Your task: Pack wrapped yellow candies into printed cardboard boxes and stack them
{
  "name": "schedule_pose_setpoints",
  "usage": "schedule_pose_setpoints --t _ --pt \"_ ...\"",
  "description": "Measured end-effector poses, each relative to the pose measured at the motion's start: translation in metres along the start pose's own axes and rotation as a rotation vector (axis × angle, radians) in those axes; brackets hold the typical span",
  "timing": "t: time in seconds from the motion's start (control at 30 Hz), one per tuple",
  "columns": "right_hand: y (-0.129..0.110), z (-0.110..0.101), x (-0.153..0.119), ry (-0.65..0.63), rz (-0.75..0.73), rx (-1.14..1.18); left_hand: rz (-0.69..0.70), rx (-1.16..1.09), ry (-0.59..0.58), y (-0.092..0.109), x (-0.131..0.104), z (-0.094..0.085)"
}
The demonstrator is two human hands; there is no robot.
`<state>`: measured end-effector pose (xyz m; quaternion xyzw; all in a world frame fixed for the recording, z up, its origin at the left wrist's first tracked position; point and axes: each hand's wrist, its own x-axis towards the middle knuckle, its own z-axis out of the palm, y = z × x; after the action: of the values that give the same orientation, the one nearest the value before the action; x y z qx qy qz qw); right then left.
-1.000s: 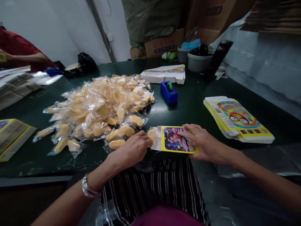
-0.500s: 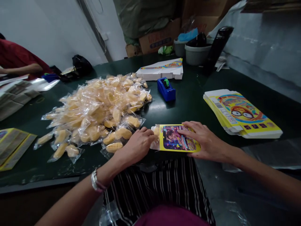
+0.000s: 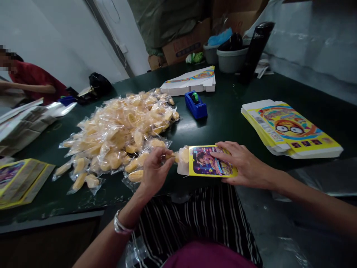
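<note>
My right hand (image 3: 242, 163) is wrapped around a yellow printed carton (image 3: 212, 163), thumb and fingers on its edges. The carton lies flat near the table's front edge, its open end with a white flap (image 3: 182, 170) facing left. A pale yellow piece shows in that opening. Just left of it, my left hand (image 3: 156, 167) is pinched on a small yellow piece in clear wrap (image 3: 175, 157), mostly hidden by the fingertips. Behind my left hand spreads a big heap of wrapped yellow pieces (image 3: 117, 126).
A blue tape dispenser (image 3: 196, 105) stands beyond the carton. Flat printed cartons (image 3: 292, 128) are stacked at right, white ones (image 3: 189, 82) behind. More yellow cartons (image 3: 25, 182) lie at left. Grey tubs (image 3: 231, 59) stand at the back. A person in red (image 3: 39, 82) sits far left.
My left hand has drawn back leftward from the carton's open end, its thumb and finger now showing in a pinch. My right hand and the carton have hardly moved. The view has shifted slightly.
</note>
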<state>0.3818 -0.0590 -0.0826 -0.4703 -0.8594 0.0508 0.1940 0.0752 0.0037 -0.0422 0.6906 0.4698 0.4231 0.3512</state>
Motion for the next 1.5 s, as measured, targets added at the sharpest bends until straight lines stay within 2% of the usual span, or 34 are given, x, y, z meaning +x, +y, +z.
schedule_pose_setpoints --t 0.1,0.17,0.27,0.33,0.4,0.5,0.57,0.63,0.73,0.8,0.87,0.93,0.97,1.0,1.07,1.13,1.2,1.27,1.4,1.5 --pt "0.000 0.001 -0.001 -0.010 -0.008 -0.013 0.086 0.146 -0.063 -0.003 -0.004 0.000" --pt "0.000 0.001 0.000 -0.001 -0.008 -0.017 0.085 0.132 -0.090 -0.010 -0.008 0.008" --pt "-0.001 0.001 0.000 0.018 -0.001 -0.018 0.091 0.141 -0.053 -0.020 -0.024 0.024" --pt "-0.001 0.002 0.000 0.021 0.007 -0.019 0.111 0.168 -0.080 -0.023 -0.035 0.028" --pt "-0.001 0.003 0.000 0.032 0.015 -0.017 0.151 0.246 -0.179 -0.022 -0.042 0.023" --pt "0.002 0.004 0.000 0.053 -0.006 -0.005 0.231 0.358 -0.371 -0.016 -0.040 0.011" --pt "0.006 0.006 0.001 0.064 -0.034 0.003 0.279 0.320 -0.460 -0.013 -0.034 0.010" --pt "0.011 0.009 0.003 0.070 -0.058 0.012 0.308 0.250 -0.499 -0.012 -0.028 0.017" --pt "0.018 0.012 0.005 0.070 -0.052 0.011 0.321 0.233 -0.424 -0.015 -0.029 0.026" --pt "0.021 0.013 0.006 0.043 -0.044 0.007 0.331 0.265 -0.319 -0.016 -0.035 0.018" --pt "0.022 0.012 0.006 0.020 -0.051 0.004 0.355 0.363 -0.113 -0.016 -0.038 -0.002" --pt "0.020 0.011 0.007 0.014 -0.050 0.002 0.335 0.556 0.107 -0.019 -0.035 -0.029" --pt "0.020 0.010 0.008 0.014 -0.043 0.001 0.305 0.662 0.160 -0.021 -0.030 -0.041" --pt "0.019 0.010 0.008 0.012 -0.034 0.000 0.277 0.748 0.168 -0.025 -0.025 -0.050" --pt "0.017 0.010 0.010 0.009 -0.016 0.001 0.247 0.822 0.086 -0.034 -0.016 -0.060" --pt "0.017 0.011 0.011 0.010 -0.011 0.004 0.271 0.814 0.041 -0.043 -0.011 -0.061" --pt "0.017 0.012 0.011 0.009 -0.011 0.007 0.301 0.794 0.045 -0.046 -0.011 -0.058" --pt "0.017 0.013 0.011 0.012 -0.006 0.008 0.328 0.771 0.065 -0.042 -0.011 -0.058" --pt "0.019 0.015 0.010 0.027 0.002 0.008 0.346 0.735 0.113 -0.020 -0.002 -0.056" --pt "0.018 0.014 0.010 0.021 -0.001 0.007 0.325 0.737 0.031 -0.007 0.008 -0.035"
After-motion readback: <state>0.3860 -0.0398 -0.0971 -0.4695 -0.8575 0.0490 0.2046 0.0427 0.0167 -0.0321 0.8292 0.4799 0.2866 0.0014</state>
